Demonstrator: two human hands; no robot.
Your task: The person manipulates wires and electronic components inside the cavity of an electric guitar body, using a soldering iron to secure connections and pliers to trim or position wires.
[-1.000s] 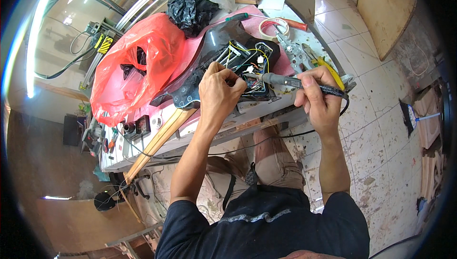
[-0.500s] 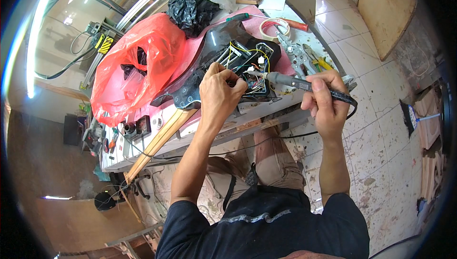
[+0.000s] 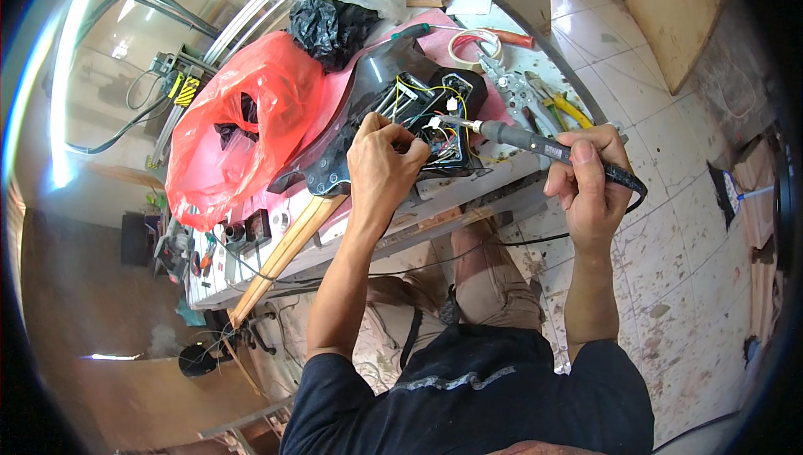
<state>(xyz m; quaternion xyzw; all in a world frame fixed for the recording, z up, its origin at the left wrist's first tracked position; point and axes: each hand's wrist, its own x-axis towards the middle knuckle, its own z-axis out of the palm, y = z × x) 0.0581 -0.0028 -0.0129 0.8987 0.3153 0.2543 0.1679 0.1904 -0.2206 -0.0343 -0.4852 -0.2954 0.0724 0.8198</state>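
A glossy black body, curved like an electric guitar's [image 3: 376,74], lies on the bench with a cavity open. Inside that cavity are thin coloured wires [image 3: 452,139], a white connector [image 3: 452,104] and metal rods or springs. Over its near left side my left hand [image 3: 385,158] is closed in a pinch; what the fingertips hold is hidden. In my right hand [image 3: 592,179] is a soldering iron [image 3: 523,137], gripped by its dark handle. Its metal tip points left, over the wires just right of my left fingertips. A black cord loops down from the handle's end.
A red plastic bag [image 3: 284,79] and a black bag [image 3: 330,33] lie left of the body. Beyond it are a tape roll [image 3: 474,47], a screwdriver [image 3: 411,33] and pliers [image 3: 569,112]. A wooden strip [image 3: 288,258] juts over the bench's near edge.
My right hand and the soldering iron have drawn slightly to the right, the tip lifting a little off its earlier spot. My left hand keeps its pinch. The whole view has shifted slightly.
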